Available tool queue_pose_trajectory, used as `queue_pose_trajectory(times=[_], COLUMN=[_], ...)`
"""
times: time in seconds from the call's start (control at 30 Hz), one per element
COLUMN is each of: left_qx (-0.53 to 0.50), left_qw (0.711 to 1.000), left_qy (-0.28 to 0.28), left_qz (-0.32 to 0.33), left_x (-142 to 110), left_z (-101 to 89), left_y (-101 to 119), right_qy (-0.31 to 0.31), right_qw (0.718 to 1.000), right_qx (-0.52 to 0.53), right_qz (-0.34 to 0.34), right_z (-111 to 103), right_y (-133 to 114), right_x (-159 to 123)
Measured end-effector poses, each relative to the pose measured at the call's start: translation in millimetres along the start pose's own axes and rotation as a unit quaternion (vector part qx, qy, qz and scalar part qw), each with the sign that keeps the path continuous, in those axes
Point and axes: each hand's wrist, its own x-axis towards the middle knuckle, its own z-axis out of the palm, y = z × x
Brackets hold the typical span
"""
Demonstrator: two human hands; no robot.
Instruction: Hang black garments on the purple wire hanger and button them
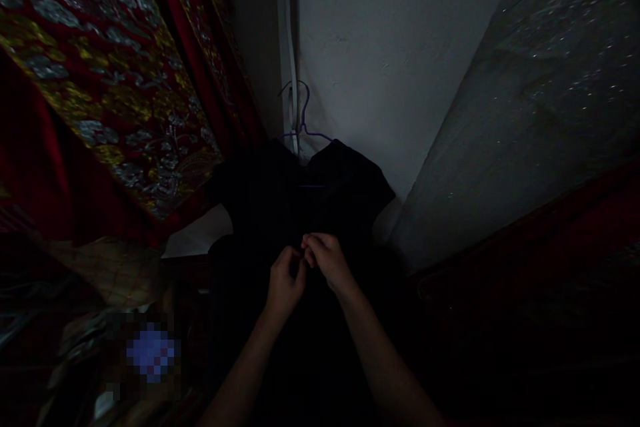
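Note:
A black short-sleeved garment (345,180) hangs upright from a purple hanger (305,110). Both hands are close together in front of its middle, fingertips nearly meeting. My left hand (287,279) is closed, thumb and forefinger bent toward each other. Just to its right and slightly higher, my right hand (325,257) is closed in a pinch with the fingers curled. What lies between the fingers is too dark and small to make out against the black cloth. The garment's lower part fades into shadow.
Red cloth with gold and silver embroidery (115,80) hangs at the left. Behind the garment are a pale wall (390,33) and a vertical strip (289,27). Sheer glittery material (540,87) hangs at the right. A blurred-out blue patch (150,350) lies lower left, near piled fabric (107,267).

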Motion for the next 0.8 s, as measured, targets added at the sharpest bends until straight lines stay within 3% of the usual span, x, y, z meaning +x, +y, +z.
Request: queue_pose_trajectory(times=[0.13, 0.2, 0.3, 0.4, 0.5, 0.63, 0.7, 0.8], left_qx=[0.037, 0.050, 0.064, 0.048, 0.027, 0.044, 0.064, 0.126], left_qw=[0.999, 0.997, 0.992, 0.988, 0.981, 0.950, 0.941, 0.930], left_qy=[-0.040, -0.055, -0.097, -0.113, -0.003, 0.103, 0.109, 0.057], left_qz=[-0.003, 0.013, 0.043, 0.099, 0.190, 0.290, 0.314, 0.342], left_x=[-3, 2, 24, 62, 104, 146, 157, 164], left_z=[11.5, 14.0, 3.2, -22.8, -49.1, -68.4, -73.2, -76.9], left_y=[3, 4, 9, 27, 59, 97, 107, 113], right_qy=[0.060, 0.072, 0.059, 0.026, -0.010, -0.010, -0.008, -0.003], right_qw=[0.991, 0.987, 0.983, 0.984, 0.984, 0.967, 0.957, 0.947], right_qx=[0.008, 0.027, 0.036, 0.010, -0.031, -0.093, -0.126, -0.161], right_qz=[-0.117, -0.141, -0.170, -0.178, -0.177, -0.236, -0.260, -0.277], right_z=[0, 0, -1, -4, -7, -11, -12, -14], right_y=[-76, -113, -142, -141, -131, -131, -135, -137], right_x=[41, 58, 65, 55, 47, 49, 50, 49])
